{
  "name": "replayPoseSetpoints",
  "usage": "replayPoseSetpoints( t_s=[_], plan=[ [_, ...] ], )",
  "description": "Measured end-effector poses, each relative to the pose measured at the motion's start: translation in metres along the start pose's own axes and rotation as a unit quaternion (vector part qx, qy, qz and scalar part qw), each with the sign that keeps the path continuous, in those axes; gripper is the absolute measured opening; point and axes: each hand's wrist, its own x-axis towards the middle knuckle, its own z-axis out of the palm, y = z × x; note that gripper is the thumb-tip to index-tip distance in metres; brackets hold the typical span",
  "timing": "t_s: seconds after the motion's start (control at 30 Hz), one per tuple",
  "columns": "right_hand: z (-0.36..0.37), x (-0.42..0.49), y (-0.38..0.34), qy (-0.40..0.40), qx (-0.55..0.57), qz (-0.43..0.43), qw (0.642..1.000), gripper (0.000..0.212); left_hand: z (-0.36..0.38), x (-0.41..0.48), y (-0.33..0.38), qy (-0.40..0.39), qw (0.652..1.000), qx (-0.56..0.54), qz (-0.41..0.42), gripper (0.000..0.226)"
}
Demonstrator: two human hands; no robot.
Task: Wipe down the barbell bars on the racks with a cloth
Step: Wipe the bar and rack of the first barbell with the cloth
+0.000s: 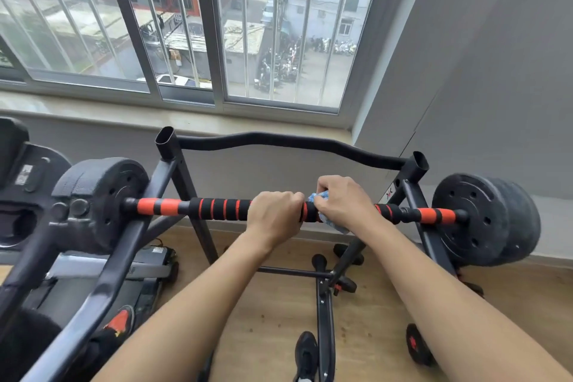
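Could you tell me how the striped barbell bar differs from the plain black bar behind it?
The barbell bar is straight, banded orange and black; the black bar is wavy and plain. The barbell bar carries weight plates at both ends; the black bar shows none. The left hand and the right hand, with a blue cloth, grip the barbell bar; the black bar is untouched. Both span the rack.

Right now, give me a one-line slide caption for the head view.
The left hand grips the racked barbell bar while the right hand holds a blue cloth wrapped around it.
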Motion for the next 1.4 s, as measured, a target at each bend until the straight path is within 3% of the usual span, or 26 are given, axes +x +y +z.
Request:
replayPoseSetpoints(
  t_s=[0.07,0.13,0.23,0.3,0.37,0.47,0.6,0.7,0.8,0.83,0.87,0.93,0.97,1.1,1.2,1.27,1.4],
  plan=[
    [-0.002,-0.001,-0.001,-0.012,0.009,0.005,1.0,0.015,-0.004,-0.001,0.005,-0.004,1.0,0.0,-0.011,0.011],
    [-0.006,-0.003,0.0,-0.039,0.021,0.006,0.999,0.017,-0.015,0.015,-0.004,-0.136,0.988,-0.073,-0.027,0.033],
    [-0.011,-0.008,0.002,-0.059,0.035,0.004,0.998,0.018,-0.035,0.04,-0.019,-0.347,0.909,-0.225,-0.052,0.053],
    [-0.01,-0.015,0.001,-0.047,0.034,-0.002,0.998,0.017,-0.032,0.039,-0.015,-0.394,0.878,-0.263,-0.068,0.041],
    [-0.001,-0.023,0.001,-0.007,0.028,-0.01,1.0,0.016,-0.029,0.025,-0.006,-0.323,0.922,-0.203,-0.062,0.024],
    [0.011,-0.032,0.001,0.054,0.021,-0.021,0.998,0.016,-0.017,0.002,0.002,-0.104,0.992,-0.058,-0.026,0.02],
    [0.012,-0.032,-0.002,0.051,0.013,-0.017,0.998,0.015,0.001,-0.02,0.013,0.027,0.999,-0.015,-0.023,0.023],
    [0.003,-0.032,-0.001,-0.001,0.032,-0.005,0.999,0.016,-0.01,-0.012,0.014,-0.039,0.999,-0.017,-0.016,0.024],
    [-0.005,-0.032,0.001,-0.04,0.044,-0.019,0.998,0.017,-0.024,0.007,0.009,-0.143,0.989,-0.044,0.004,0.075],
    [-0.005,-0.033,0.001,-0.042,0.046,-0.021,0.998,0.017,-0.026,0.009,0.01,-0.169,0.984,-0.049,0.008,0.076],
    [-0.005,-0.033,0.001,-0.04,0.045,-0.021,0.998,0.016,-0.026,0.008,0.014,-0.175,0.983,-0.05,0.013,0.06],
    [-0.002,-0.034,0.001,-0.036,0.039,-0.015,0.998,0.017,-0.02,-0.003,0.022,-0.118,0.992,-0.049,0.011,0.027],
    [0.0,-0.034,0.0,-0.034,0.035,-0.01,0.999,0.017,-0.017,-0.01,0.025,-0.061,0.997,-0.04,0.011,0.02],
    [-0.003,-0.03,-0.006,-0.055,0.042,0.014,0.997,0.013,0.004,-0.033,0.028,0.114,0.993,-0.009,0.012,0.024],
    [-0.007,-0.035,-0.007,-0.076,0.056,0.027,0.995,0.015,0.013,-0.041,0.035,0.141,0.989,-0.034,0.011,0.021],
    [-0.01,-0.042,-0.004,-0.084,0.066,0.025,0.994,0.015,0.001,-0.039,0.03,0.09,0.995,-0.051,0.015,0.02],
    [-0.013,-0.055,0.0,-0.093,0.075,0.005,0.993,0.021,-0.033,-0.022,0.004,-0.136,0.982,-0.128,0.037,0.039]
  ],
)
